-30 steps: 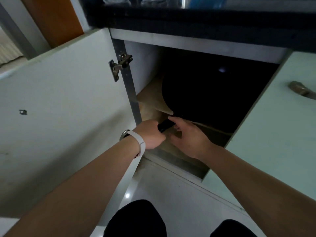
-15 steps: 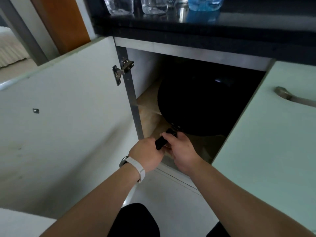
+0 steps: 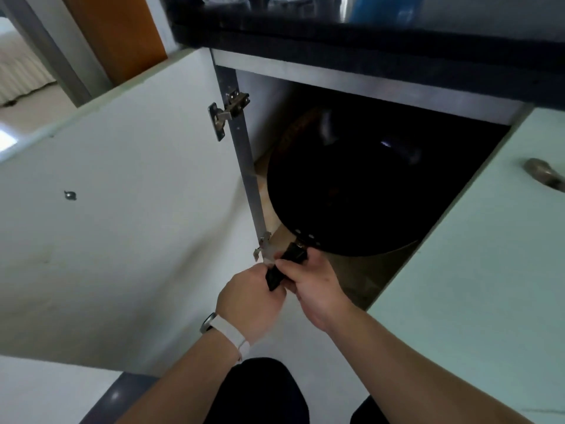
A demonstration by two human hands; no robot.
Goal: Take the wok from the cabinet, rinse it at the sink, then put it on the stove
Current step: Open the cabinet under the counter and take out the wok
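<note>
Both hands are wrapped around the black handle point(image 3: 286, 266) of the wok point(image 3: 351, 191): the left hand point(image 3: 249, 304) grips the near end, and the right hand point(image 3: 316, 287) closes on it just beyond, nearer the pan. Ahead of the hands, the dark wok sits tilted in the cabinet point(image 3: 360, 87) opening, mostly inside. To the left of the left hand the cabinet door point(image 3: 122, 209) stands open. A white wristband point(image 3: 227, 330) circles the left wrist.

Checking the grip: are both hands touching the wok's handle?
Touching. The head view shows the left hand and right hand wrapped around the wok's black handle.
</note>
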